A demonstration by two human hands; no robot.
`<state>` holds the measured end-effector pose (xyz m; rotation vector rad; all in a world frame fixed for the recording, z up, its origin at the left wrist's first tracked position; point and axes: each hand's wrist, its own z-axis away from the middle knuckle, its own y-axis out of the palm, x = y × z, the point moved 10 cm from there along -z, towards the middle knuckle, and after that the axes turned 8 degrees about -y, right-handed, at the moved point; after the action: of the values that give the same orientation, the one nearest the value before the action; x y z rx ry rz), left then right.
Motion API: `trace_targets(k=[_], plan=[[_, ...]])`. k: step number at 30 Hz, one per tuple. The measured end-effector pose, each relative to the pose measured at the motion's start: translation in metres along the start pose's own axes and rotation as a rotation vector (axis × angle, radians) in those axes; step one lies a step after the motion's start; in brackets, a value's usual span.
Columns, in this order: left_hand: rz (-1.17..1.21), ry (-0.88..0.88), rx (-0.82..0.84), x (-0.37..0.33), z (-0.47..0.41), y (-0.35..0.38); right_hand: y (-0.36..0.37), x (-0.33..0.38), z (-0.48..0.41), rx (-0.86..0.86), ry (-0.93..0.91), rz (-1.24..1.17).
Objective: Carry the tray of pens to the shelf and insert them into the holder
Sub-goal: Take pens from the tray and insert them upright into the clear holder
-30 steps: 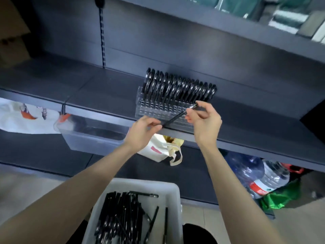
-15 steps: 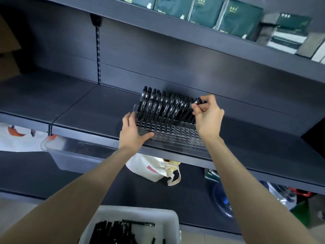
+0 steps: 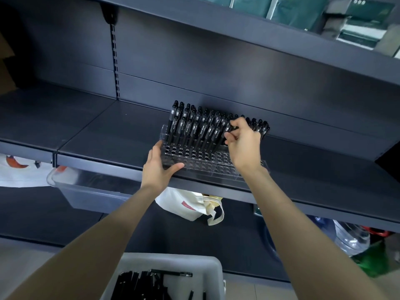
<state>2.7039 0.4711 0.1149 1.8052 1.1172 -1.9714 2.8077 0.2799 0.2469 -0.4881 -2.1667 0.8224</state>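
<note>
A clear acrylic pen holder (image 3: 194,158) with rows of holes stands on the dark shelf (image 3: 108,135). Several black pens (image 3: 194,124) fill its rear rows; the front rows are bare holes. My left hand (image 3: 159,167) grips the holder's front left corner, thumb along its front edge. My right hand (image 3: 242,144) pinches the top of one black pen (image 3: 230,128) standing in the middle rows. Below, at the frame's bottom, a white tray (image 3: 207,269) holds several loose black pens (image 3: 142,284).
A white tote bag (image 3: 190,205) lies on the lower shelf under the holder. A clear plastic bin (image 3: 91,191) hangs at lower left. A large water bottle (image 3: 350,237) and green bag (image 3: 374,265) sit at lower right. Green boxes (image 3: 287,9) line the upper shelf.
My right hand carried a pen from in front of the holder up into its rows. My left hand moved onto the holder's front left corner. The view tilted upward.
</note>
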Motion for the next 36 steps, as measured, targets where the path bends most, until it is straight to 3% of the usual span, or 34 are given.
trace_targets(k=[15, 22, 27, 31, 36], plan=[[-0.023, -0.025, 0.022, 0.000, 0.001, 0.000, 0.013, 0.009, 0.002, 0.108, 0.010, 0.119], [-0.065, -0.051, 0.022, 0.001, 0.010, -0.008, 0.002, 0.009, 0.011, 0.043, 0.059, 0.094], [-0.174, 0.064, -0.069, 0.006, 0.057, -0.030, 0.002, 0.010, 0.046, 0.015, 0.085, 0.028], [-0.288, 0.072, -0.029, 0.048, 0.107, -0.039, 0.038, 0.003, 0.107, 0.105, 0.111, 0.005], [-0.503, -0.091, 0.053, 0.139, 0.172, -0.045, 0.096, -0.019, 0.216, 0.268, 0.223, -0.051]])
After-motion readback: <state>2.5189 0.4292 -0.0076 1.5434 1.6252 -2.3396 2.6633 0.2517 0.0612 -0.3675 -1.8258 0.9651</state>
